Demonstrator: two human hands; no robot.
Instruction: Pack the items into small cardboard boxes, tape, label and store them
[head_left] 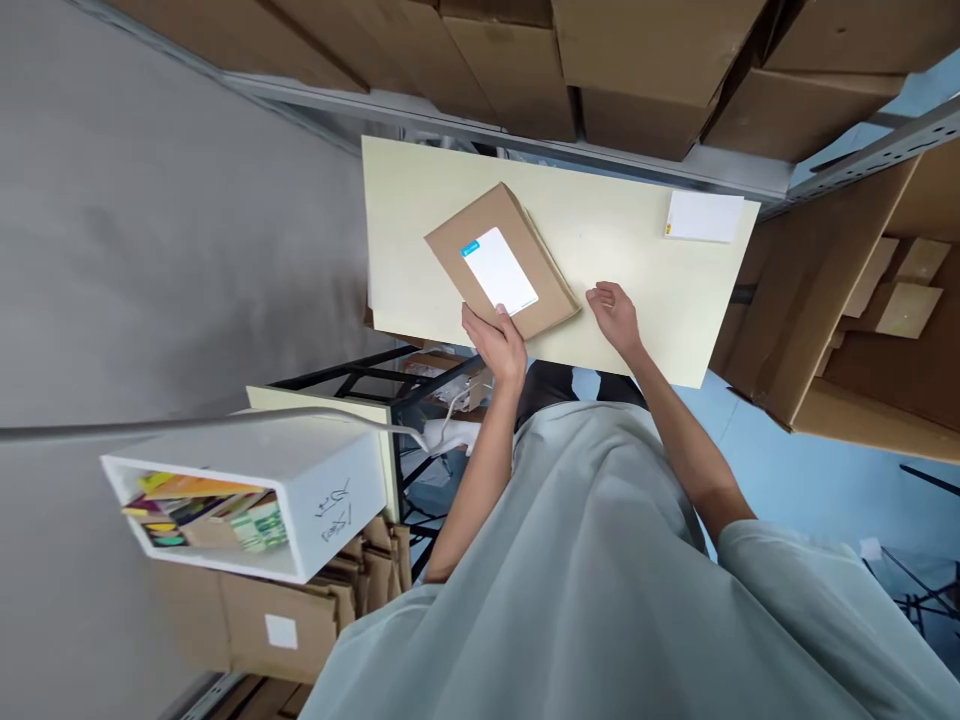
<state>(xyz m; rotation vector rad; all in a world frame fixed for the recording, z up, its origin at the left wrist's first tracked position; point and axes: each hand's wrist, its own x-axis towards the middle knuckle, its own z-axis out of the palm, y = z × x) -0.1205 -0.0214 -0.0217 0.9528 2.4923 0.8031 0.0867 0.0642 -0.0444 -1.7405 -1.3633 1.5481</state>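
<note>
A flat brown cardboard parcel [517, 255] with a white label [500, 270] lies tilted on a pale cream table [637, 250]. My left hand [495, 345] grips the parcel's near edge, thumb on the label's corner. Just right of the parcel, my right hand [615, 315] hovers over the table with fingers loosely curled and apart, holding nothing. A small white sheet [703, 216] lies at the table's far right corner.
Stacked cardboard boxes [652, 60] fill a metal shelf behind the table. An open carton [847, 300] stands at the right. A white bin [300, 490] with colourful packets sits at my left, above more brown boxes [255, 620]. A black frame [375, 380] runs under the table.
</note>
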